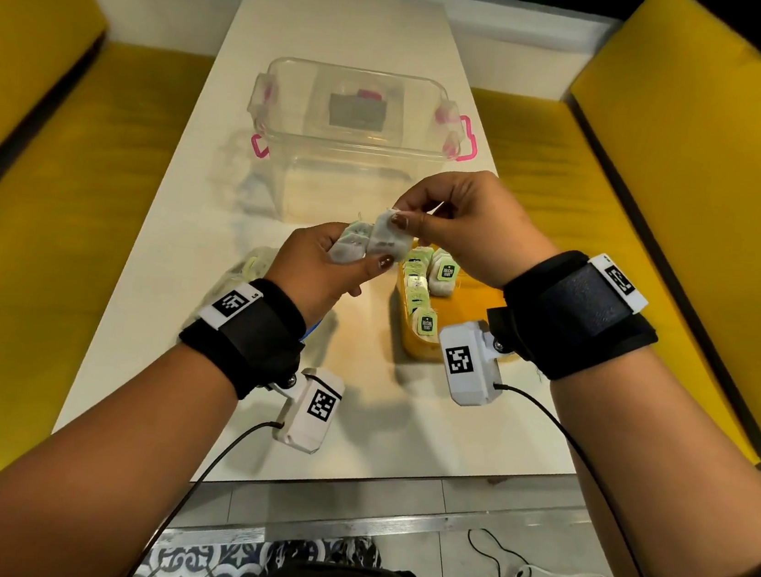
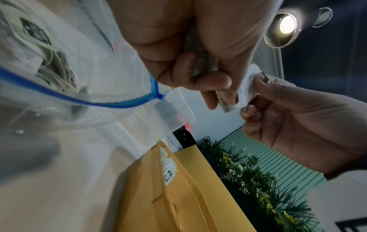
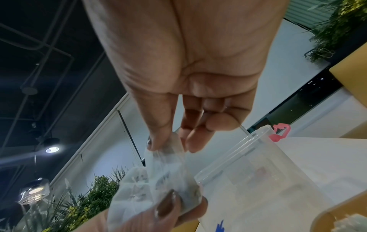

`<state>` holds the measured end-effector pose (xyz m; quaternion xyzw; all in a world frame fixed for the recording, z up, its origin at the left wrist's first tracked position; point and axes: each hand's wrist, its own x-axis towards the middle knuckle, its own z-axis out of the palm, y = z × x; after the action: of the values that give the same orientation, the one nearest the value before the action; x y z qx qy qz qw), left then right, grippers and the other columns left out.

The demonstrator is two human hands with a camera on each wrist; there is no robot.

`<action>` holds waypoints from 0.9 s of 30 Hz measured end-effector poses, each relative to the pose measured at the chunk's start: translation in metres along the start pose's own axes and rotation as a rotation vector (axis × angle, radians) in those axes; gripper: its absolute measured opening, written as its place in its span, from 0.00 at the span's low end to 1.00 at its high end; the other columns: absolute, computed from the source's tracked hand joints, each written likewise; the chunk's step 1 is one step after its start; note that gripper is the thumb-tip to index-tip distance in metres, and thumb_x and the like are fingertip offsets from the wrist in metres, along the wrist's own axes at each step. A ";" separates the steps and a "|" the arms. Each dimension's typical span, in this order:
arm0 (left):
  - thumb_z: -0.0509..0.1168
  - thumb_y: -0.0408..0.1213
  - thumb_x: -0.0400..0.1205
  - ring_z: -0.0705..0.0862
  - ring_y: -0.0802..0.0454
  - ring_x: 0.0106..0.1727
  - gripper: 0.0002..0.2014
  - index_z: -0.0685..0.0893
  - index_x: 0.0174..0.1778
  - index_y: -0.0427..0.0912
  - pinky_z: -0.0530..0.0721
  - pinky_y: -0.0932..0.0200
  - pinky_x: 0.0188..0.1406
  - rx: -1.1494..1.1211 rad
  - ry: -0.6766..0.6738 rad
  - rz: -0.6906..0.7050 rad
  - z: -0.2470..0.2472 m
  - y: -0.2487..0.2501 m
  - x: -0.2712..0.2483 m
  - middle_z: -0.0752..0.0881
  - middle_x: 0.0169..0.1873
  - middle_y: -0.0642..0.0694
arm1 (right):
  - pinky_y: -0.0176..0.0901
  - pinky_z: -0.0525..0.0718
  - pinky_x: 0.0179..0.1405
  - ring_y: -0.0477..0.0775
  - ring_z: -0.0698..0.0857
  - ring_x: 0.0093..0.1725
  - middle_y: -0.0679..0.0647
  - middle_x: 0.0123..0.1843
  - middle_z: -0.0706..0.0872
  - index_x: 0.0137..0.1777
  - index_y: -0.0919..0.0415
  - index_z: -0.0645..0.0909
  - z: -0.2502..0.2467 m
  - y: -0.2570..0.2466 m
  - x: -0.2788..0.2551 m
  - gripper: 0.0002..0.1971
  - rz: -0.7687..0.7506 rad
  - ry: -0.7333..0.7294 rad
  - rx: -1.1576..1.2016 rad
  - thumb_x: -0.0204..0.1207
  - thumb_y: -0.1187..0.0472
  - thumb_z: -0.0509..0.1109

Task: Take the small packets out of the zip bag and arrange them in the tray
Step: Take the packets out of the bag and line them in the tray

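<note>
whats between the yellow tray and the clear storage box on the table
The two hands: the left hand grips a bunch of packets, the right hand pinches one. Seen in the head view.

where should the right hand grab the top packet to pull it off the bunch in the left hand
By its free upper corner, from above and the right. The left hand grips the lower ends of the bunch, so only the top packet has its upper edge sticking out clear. The right hand already pinches that corner between thumb and forefinger; pulling up and away should probably slide it loose.
</note>
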<state>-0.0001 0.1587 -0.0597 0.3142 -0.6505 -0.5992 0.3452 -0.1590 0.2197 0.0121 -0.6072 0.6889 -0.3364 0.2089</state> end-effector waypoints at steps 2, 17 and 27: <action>0.73 0.28 0.75 0.77 0.61 0.25 0.06 0.85 0.39 0.43 0.78 0.65 0.25 -0.013 -0.003 0.003 0.000 0.000 0.001 0.83 0.23 0.59 | 0.36 0.84 0.38 0.46 0.83 0.35 0.54 0.43 0.90 0.48 0.62 0.88 0.000 0.000 0.000 0.06 -0.004 0.004 -0.005 0.76 0.60 0.73; 0.75 0.30 0.73 0.77 0.56 0.27 0.05 0.86 0.41 0.34 0.79 0.64 0.27 -0.010 0.027 -0.021 0.002 0.001 0.003 0.83 0.25 0.53 | 0.24 0.79 0.34 0.35 0.81 0.31 0.48 0.41 0.88 0.48 0.61 0.89 -0.001 0.002 0.001 0.05 -0.011 0.011 -0.029 0.76 0.61 0.73; 0.74 0.28 0.75 0.78 0.58 0.27 0.05 0.86 0.45 0.35 0.79 0.63 0.27 0.003 0.002 -0.012 0.001 0.000 0.005 0.84 0.28 0.51 | 0.28 0.82 0.34 0.41 0.82 0.32 0.51 0.42 0.89 0.47 0.61 0.88 -0.002 0.004 0.003 0.05 0.012 0.011 -0.021 0.76 0.61 0.73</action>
<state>-0.0039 0.1557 -0.0594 0.3190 -0.6491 -0.6001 0.3419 -0.1634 0.2176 0.0107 -0.6033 0.6970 -0.3314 0.2008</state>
